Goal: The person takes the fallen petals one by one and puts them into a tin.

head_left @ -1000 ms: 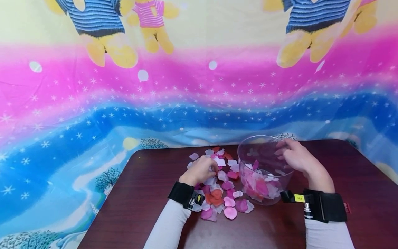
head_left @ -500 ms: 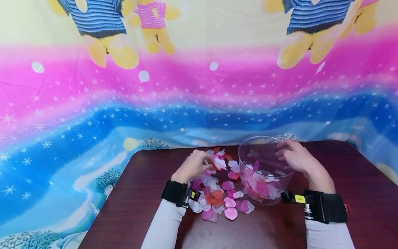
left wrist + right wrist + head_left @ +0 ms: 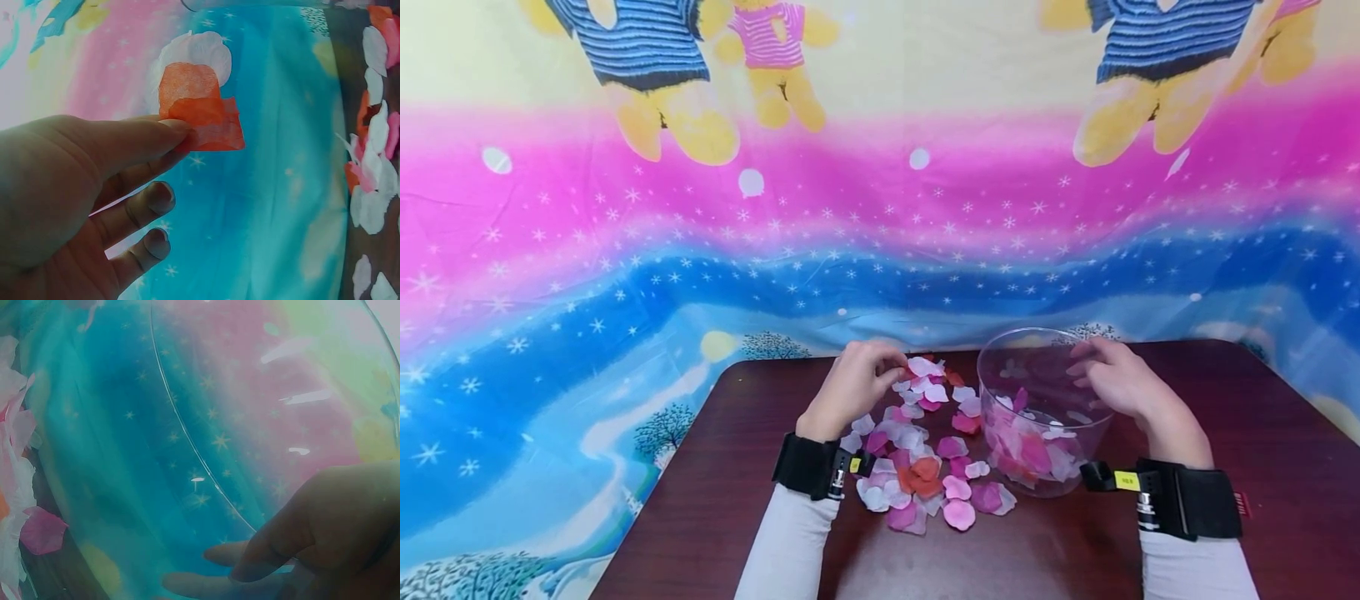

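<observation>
My left hand (image 3: 857,379) is raised over the far end of a scattered pile of artificial flower petals (image 3: 906,437). Between thumb and index finger it pinches a few thin petals, an orange petal (image 3: 190,84) and a whitish petal (image 3: 215,53) among them, while the other fingers hang loosely bent. To the right stands a clear plastic tub (image 3: 1086,442), its bottom part filled with pink, white and red petals. At the tub's right side my right hand (image 3: 1123,379) holds the rim, with the thumb and fingers on either side of the clear wall.
The dark reddish-brown table (image 3: 700,517) ends not far behind the pile. A printed cloth (image 3: 865,217) with bears and snowflakes hangs behind it. Pink petals (image 3: 958,512) and a purple petal (image 3: 987,497) lie near the front of the tub.
My left hand has moved up and to the left, away from the middle of the pile, and lifted a few petals. The right hand and the tub have stayed in place.
</observation>
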### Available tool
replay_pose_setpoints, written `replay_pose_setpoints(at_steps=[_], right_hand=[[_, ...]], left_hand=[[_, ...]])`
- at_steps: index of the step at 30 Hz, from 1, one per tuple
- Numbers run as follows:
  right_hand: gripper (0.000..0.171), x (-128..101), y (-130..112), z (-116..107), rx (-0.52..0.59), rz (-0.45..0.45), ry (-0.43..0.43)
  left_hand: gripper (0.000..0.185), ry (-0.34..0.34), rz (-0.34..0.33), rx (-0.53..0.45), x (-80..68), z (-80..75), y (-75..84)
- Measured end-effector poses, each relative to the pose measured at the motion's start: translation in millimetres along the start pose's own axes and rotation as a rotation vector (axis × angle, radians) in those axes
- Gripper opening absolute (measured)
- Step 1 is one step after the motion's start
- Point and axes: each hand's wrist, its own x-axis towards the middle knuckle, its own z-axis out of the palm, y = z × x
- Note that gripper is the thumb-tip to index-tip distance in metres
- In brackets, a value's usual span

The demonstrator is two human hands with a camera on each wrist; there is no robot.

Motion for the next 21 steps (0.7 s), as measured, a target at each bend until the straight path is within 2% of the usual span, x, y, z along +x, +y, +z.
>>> replay_pose_setpoints(at_steps=[3, 12, 17, 21], right_hand=[[0.040, -1.0, 0.2, -1.5, -0.003, 0.000, 0.003], [0.039, -0.6, 1.1, -0.3, -0.018, 0.005, -0.003], [0.039, -1.5, 1.5, -0.5, -0.024, -0.002, 0.005], [0.039, -2.0, 0.6, -1.1, -0.015, -0.006, 0.008]], left_hand=[[0.009, 0.010, 0.016, -0.003, 1.8, -1.9, 4.3], [0.010, -0.034, 0.016, -0.013, 10.0, -6.3, 16.1], [0.011, -0.066, 0.042, 0.011, 28.3, -14.1, 35.0], [0.012, -0.112, 0.081, 0.034, 47.6, -14.0, 53.3]])
